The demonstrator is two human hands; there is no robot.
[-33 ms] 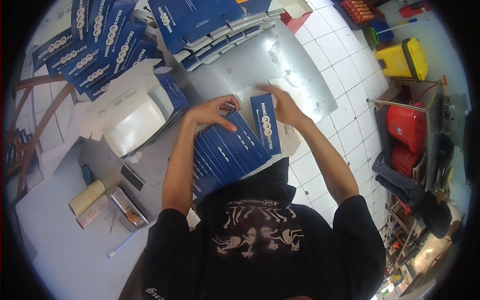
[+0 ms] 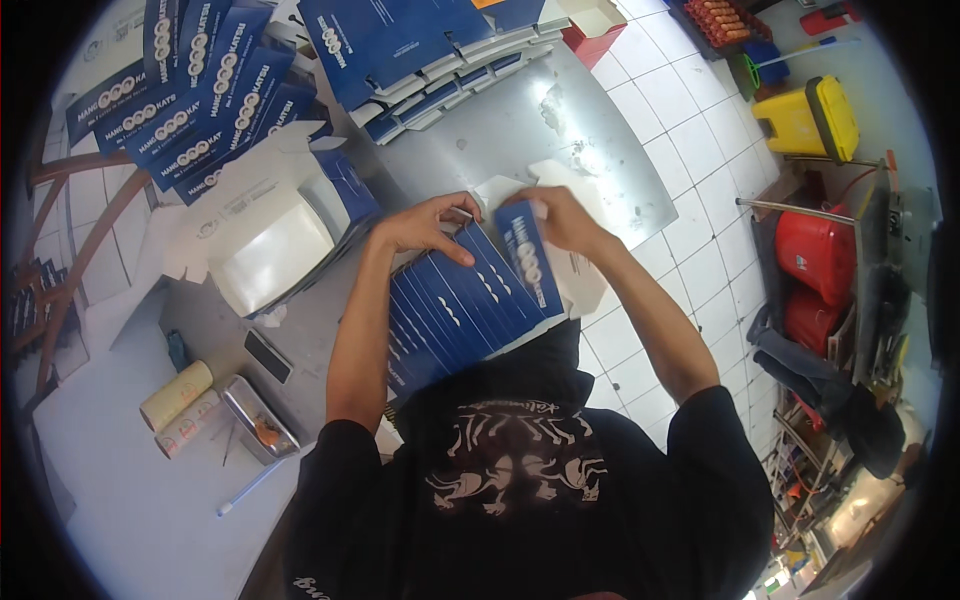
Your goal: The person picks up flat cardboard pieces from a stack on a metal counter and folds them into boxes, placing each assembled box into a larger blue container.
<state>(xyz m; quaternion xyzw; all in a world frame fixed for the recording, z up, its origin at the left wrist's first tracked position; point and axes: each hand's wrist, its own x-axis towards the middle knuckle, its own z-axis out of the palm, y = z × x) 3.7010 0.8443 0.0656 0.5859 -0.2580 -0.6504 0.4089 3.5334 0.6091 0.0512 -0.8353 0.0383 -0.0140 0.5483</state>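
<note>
My right hand (image 2: 562,218), blurred, grasps a blue carton (image 2: 527,258) by its upper end, at the right of the row (image 2: 450,305) before my chest. My left hand (image 2: 428,226) rests its thumb on that row; whether it squeezes, I can't tell. Leftward sits an open box (image 2: 275,255).

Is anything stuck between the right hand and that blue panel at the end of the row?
Nothing visible is. The right hand is blurred but seems to touch the upper end of the blue panel. The left hand is over at the blue row, not between them.
</note>
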